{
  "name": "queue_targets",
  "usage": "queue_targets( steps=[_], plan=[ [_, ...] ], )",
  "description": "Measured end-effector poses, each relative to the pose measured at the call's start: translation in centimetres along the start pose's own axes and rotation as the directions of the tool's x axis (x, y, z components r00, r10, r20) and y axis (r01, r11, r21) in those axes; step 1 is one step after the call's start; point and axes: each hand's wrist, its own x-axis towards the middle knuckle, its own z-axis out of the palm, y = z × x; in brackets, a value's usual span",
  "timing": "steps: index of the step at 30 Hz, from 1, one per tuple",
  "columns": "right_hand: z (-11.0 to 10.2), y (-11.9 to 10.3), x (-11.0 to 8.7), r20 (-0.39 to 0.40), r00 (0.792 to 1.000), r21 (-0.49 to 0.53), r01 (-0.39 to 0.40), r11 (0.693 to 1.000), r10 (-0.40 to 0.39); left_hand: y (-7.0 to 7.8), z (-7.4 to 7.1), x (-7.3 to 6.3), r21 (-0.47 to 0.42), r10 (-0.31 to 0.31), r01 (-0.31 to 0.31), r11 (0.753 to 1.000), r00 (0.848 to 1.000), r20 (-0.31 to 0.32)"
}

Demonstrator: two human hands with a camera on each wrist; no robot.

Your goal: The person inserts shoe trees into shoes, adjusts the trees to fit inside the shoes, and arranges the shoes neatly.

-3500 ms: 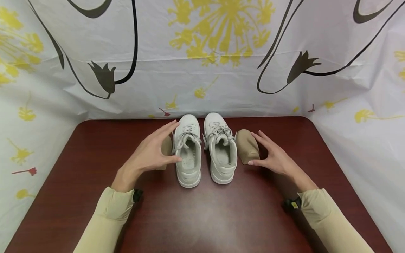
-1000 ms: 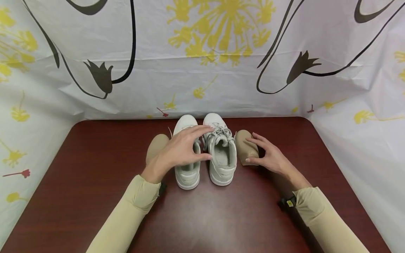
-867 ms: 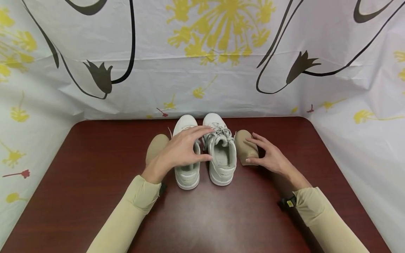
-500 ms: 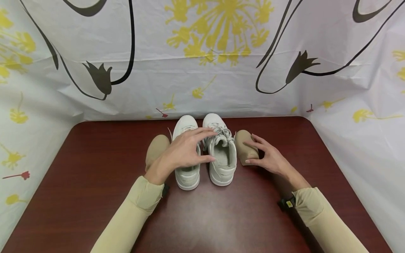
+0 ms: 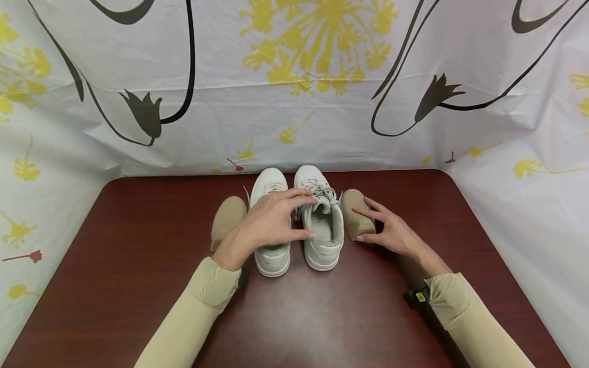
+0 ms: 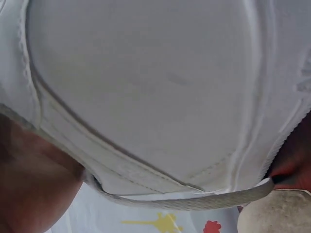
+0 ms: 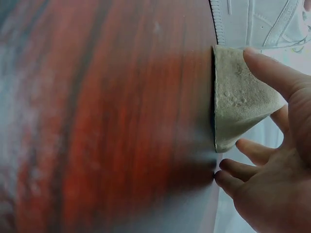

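Two white lace-up sneakers stand side by side on a dark red table: the left sneaker [image 5: 268,180] and the right sneaker [image 5: 323,253]. My left hand [image 5: 271,217] reaches across the left sneaker, hiding much of its opening. Its thumb and fingers stay apart, their tips over the left edge of the right sneaker's opening; contact is unclear. My right hand [image 5: 395,230] holds a tan moulded shoe insert [image 5: 352,207] between thumb and fingers. In the right wrist view the thumb rests on one edge of the insert [image 7: 243,92], fingers on the far side.
A second tan shoe insert [image 5: 230,217] lies left of the left sneaker, partly behind my left forearm. White cloth [image 5: 198,143] with yellow and dark plant prints rises behind the table [image 5: 299,317] and along both sides. Loose laces [image 5: 327,194] spread over the right sneaker.
My left hand has moved right from beside the left sneaker to the right sneaker, its thumb and fingers drawing closer lately. My right fingers have slid further over the insert, which tilts slightly.
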Motion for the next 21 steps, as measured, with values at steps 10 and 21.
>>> queue_targets(
  steps=[10,21],
  plan=[
    [0.17,-0.02,-0.04,-0.045,0.999,-0.019,0.016,1.0,-0.017,0.97,-0.08,0.21,0.036,-0.008,0.007,0.999,1.0,0.019],
    [-0.04,0.04,-0.05,-0.062,0.997,-0.009,0.045,0.999,-0.045,0.84,0.6,-0.1,-0.028,-0.004,0.003,1.0,1.0,-0.022]
  ],
)
